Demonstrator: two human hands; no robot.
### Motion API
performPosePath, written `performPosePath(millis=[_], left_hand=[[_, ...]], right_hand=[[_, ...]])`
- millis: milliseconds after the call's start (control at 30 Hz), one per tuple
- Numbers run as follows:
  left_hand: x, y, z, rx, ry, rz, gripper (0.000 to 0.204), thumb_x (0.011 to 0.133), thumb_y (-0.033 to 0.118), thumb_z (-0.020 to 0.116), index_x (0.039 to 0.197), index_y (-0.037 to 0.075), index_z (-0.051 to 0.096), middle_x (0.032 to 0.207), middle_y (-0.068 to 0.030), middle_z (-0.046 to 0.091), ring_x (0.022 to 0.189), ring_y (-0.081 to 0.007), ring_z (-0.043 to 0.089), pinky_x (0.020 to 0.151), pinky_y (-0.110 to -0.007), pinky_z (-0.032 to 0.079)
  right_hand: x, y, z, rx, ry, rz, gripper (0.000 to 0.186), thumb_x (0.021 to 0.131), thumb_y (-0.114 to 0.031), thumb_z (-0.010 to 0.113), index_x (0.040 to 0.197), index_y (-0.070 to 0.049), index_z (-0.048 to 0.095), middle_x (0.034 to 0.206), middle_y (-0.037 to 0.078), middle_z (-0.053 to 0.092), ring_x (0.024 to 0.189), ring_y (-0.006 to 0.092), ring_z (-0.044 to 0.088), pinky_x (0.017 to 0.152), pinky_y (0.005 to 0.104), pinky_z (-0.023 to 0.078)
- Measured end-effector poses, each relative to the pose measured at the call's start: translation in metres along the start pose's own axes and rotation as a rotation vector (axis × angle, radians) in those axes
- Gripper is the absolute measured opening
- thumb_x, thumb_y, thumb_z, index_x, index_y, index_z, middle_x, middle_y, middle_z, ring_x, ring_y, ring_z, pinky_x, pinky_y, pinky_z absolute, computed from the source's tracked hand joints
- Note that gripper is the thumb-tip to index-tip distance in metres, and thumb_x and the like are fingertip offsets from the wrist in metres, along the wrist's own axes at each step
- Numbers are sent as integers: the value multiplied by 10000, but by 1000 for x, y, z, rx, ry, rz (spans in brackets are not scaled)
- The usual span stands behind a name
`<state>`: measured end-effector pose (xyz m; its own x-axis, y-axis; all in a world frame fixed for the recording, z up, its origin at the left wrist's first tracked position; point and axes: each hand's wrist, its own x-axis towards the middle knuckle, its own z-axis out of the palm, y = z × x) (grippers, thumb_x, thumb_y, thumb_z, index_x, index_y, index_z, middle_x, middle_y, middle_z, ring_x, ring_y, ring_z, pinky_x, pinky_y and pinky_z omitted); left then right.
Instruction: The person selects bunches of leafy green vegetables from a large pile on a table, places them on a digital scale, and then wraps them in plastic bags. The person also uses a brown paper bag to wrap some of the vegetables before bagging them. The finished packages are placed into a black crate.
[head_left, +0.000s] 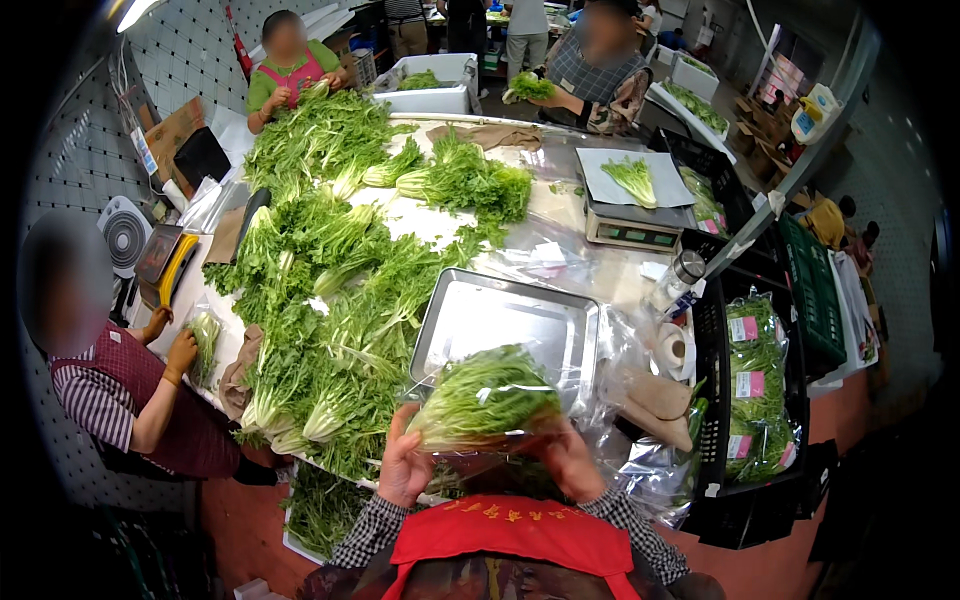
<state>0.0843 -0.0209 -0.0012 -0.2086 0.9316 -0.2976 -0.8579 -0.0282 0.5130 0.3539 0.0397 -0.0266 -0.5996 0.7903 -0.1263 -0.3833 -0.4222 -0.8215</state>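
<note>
At the lower middle, a clear plastic bag of leafy greens (485, 395) is held up between my two hands. My left hand (405, 460) grips its left end, thumb and fingers closed on the plastic. My right hand (570, 460) holds the right end, its fingertips partly hidden by the bag. Behind the bag lies a shallow metal tray (510, 310) on the table. Loose bunches of frilly greens (340, 340) are heaped to the left of the tray.
Digital scale (630, 225), steel bottle (678, 280) and plastic wrappings stand or lie rightward. A black crate (710, 390) holds labelled bags. Co-workers stand at left (110, 390), back left (285, 80) and back right (600, 70). A white box (300, 540) of greens sits below the table edge.
</note>
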Motion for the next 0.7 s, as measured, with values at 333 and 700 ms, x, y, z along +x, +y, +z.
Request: performPosePath(millis=[333,700], left_hand=[[-28,20,-11,-13,17,169,622,826,170,650,1388,107,391,1386,-141,500,1268,-327,507,1060,-497,441],[-22,-52,-35,163,55,-206,559,929,105,635,1393,27,335,1348,-173,500,1229,-249,539,1015,-358,478]], right_hand=[[34,-62,44,74,52,-155,1099,898,-427,708,1566,-85,-95,1595,219,207,1426,330,324,1158,439,287],[91,-98,0,18,315,-234,328,1059,-240,458,1199,33,576,1099,205,692,955,235,694,788,323,580]])
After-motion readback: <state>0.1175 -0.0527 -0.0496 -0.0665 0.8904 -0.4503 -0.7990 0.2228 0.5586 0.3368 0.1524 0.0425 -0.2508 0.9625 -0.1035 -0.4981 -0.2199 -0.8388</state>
